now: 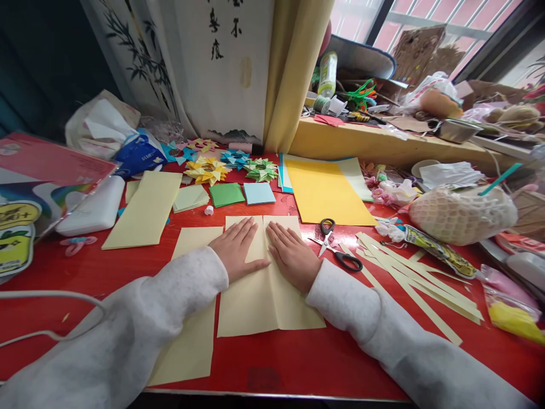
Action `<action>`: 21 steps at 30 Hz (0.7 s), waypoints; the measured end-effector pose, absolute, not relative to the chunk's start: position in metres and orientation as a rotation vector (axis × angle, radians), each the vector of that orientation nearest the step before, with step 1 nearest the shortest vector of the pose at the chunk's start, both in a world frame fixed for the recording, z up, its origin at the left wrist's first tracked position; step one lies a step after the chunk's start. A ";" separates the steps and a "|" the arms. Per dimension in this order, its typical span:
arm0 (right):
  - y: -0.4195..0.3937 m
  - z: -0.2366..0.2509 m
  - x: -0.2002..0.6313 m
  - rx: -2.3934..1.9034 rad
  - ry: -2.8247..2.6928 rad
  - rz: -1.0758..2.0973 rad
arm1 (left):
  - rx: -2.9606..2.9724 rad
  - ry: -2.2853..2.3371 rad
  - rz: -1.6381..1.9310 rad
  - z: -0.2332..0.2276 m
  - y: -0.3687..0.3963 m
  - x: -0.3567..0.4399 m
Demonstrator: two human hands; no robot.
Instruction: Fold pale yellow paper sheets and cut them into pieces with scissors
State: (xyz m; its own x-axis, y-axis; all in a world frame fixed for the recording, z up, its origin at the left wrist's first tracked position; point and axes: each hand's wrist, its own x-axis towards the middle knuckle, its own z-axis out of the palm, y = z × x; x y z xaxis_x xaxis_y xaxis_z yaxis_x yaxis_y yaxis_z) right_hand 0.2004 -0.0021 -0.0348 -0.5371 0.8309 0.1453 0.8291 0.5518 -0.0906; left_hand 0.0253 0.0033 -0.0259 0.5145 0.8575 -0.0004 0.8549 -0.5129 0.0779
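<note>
Black brush-written Chinese characters run down the white hanging scroll (225,62), which hangs just left of the yellow curtain (293,68); they are too small to read surely. A pale oblong seal mark sits on the scroll to the right of the characters. Far left of the scroll, a yellow label (17,215) on a packet bears a "+" sign beside blurred letters.

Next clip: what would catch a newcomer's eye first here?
Both hands press flat on a creased pale yellow sheet at the centre of the red table, the left hand and right hand on either side of its fold. Black-handled scissors lie just right of them, beside cut paper strips; folded paper stars sit behind.
</note>
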 end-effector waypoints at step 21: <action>-0.004 -0.031 0.199 -1.455 -2.624 0.033 | 2.668 1.597 0.126 -0.027 -0.004 0.031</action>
State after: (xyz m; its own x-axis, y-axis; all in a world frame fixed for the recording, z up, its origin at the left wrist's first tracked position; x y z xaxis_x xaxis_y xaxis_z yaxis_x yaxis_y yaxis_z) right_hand 0.1989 -0.0038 -0.0310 -0.5220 0.8455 0.1126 0.8424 0.5317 -0.0873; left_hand 0.0312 -0.0039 -0.0268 0.4700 0.8810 0.0542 0.8786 -0.4728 0.0673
